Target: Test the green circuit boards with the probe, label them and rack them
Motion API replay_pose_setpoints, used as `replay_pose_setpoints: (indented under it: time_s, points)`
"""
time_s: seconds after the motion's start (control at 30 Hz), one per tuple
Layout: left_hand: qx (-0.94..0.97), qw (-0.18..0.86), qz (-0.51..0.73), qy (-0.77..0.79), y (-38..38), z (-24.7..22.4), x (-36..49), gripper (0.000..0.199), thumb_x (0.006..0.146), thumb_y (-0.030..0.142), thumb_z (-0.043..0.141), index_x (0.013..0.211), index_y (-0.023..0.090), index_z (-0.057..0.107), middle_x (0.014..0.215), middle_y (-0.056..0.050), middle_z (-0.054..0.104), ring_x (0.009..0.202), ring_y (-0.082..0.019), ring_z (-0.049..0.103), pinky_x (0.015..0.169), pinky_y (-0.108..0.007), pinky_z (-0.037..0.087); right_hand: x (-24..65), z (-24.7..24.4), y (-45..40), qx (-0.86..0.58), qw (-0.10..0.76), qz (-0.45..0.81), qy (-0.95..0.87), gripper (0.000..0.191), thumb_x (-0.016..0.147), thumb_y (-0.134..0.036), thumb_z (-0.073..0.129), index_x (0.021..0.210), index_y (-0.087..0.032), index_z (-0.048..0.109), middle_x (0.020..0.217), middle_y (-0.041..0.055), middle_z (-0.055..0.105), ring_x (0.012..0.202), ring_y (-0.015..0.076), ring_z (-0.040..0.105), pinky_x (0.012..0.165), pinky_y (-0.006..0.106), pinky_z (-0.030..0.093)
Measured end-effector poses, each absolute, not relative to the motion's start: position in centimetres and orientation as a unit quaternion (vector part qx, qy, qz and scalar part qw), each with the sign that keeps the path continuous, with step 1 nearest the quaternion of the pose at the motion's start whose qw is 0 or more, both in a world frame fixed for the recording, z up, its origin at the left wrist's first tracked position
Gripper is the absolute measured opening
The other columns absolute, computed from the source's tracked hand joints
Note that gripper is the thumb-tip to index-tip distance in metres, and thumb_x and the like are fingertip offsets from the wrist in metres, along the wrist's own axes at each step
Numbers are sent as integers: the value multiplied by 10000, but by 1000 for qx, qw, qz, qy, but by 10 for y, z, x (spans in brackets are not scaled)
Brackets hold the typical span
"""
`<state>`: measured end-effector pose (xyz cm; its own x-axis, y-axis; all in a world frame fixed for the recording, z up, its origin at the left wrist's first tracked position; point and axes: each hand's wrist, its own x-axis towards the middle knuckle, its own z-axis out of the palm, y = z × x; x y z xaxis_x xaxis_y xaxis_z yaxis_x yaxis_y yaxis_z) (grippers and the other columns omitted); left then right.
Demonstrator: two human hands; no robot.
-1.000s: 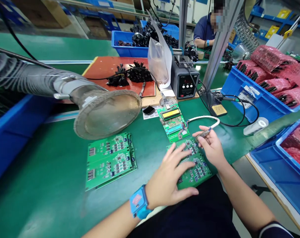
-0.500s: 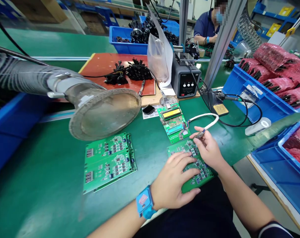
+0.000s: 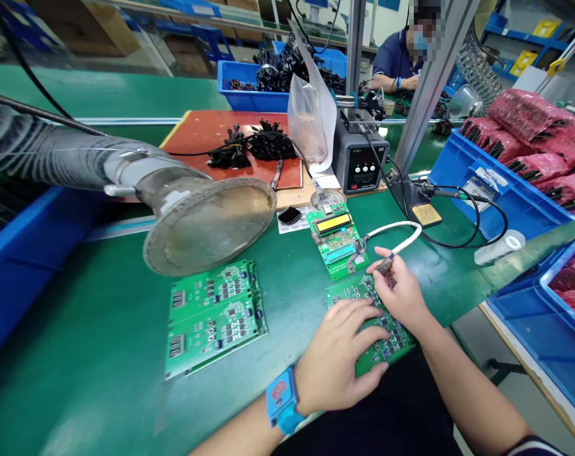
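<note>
The circuit board (image 3: pixel 396 342) lies flat on the green desk (image 3: pixel 292 272), close before the person; whether other boards lie under it, I cannot tell. The left grip (image 3: pixel 337 354) is open, with fingers slightly spread and bent, and it rests over the board without closing around anything. The right grip (image 3: pixel 398 285) is closed between thumb and fingers on the small grey cable end (image 3: pixel 384 266), near the far right part of the board. If its tip touches the board, the fingers hide this.

In my judgement, the step in hand is applying this cable end to the board. The next move seems to call for a steady board and exact placing.

From the cable end, a white cable (image 3: pixel 396 225) curves to the display board (image 3: pixel 335 270), just beyond. Farther to the left lies a stack of similar boards (image 3: pixel 211 323), below a fume hood (image 3: pixel 211 221). Behind stands a soldering station (image 3: pixel 363 161).
</note>
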<state>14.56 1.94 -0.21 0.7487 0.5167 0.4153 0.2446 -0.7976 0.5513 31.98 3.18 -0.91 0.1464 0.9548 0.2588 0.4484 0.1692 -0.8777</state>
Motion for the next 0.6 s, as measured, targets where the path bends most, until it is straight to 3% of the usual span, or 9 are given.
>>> replay_pose_setpoints:
  time_s: [0.2,0.5,0.6]
  points:
    - [899,256,286,210,21,-2,147,261,744,278,657,1002,246,632,1151,-57,646,1152,-278,544,1012,-468,376,322,-6,28,-564,469,272,-622,372,910,-170,439,1282,-177,430,968,63,672,803,157,636,760,295,523]
    - [915,235,265,194,22,-1,145,111,797,257,642,902,294,650,1217,-45,616,1196,-307,513,986,-527,361,320,-8,27,-570,476,270,-613,376,912,-160,439,1286,-181,410,1000,69,661,851,163,638,815,313,523]
    - [916,223,269,196,21,-3,145,165,788,237,638,944,274,602,1259,-71,581,1214,-322,495,972,-554,373,321,-8,27,-564,477,274,-617,363,922,-168,431,1284,-185,408,1010,71,660,877,166,637,831,317,520]
